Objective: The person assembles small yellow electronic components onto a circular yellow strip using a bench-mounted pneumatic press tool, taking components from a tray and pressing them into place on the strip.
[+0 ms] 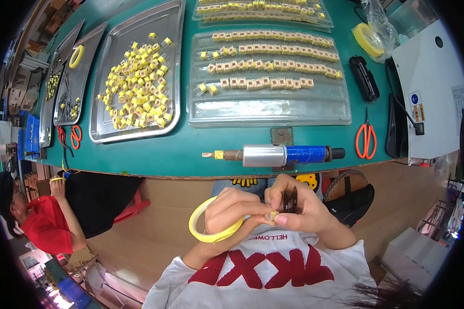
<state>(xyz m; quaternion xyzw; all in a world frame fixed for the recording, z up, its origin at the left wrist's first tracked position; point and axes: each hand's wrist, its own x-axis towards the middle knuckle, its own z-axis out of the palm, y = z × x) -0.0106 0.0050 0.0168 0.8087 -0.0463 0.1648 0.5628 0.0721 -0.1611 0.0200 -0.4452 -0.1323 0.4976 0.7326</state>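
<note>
At the table's front edge, both my hands meet over a small yellow-taped transformer (271,216). My left hand (233,208) is closed, its fingertips at the part's left side. A roll of yellow tape (195,226) hangs around that hand. My right hand (309,210) pinches the transformer between thumb and fingers. A small dark tool (291,201) is tucked in the right hand, its kind partly hidden by the fingers. On the table just beyond lies a silver and blue cylindrical tool (291,154) with a yellow-wrapped tip.
A metal tray (178,103) holds a heap of similar transformers. To its right, a clear plastic tray (273,112) carries rows of them. Orange-handled scissors (366,141), a black case (364,78) and a white machine (430,92) stand at right. A person in red (49,224) sits at left.
</note>
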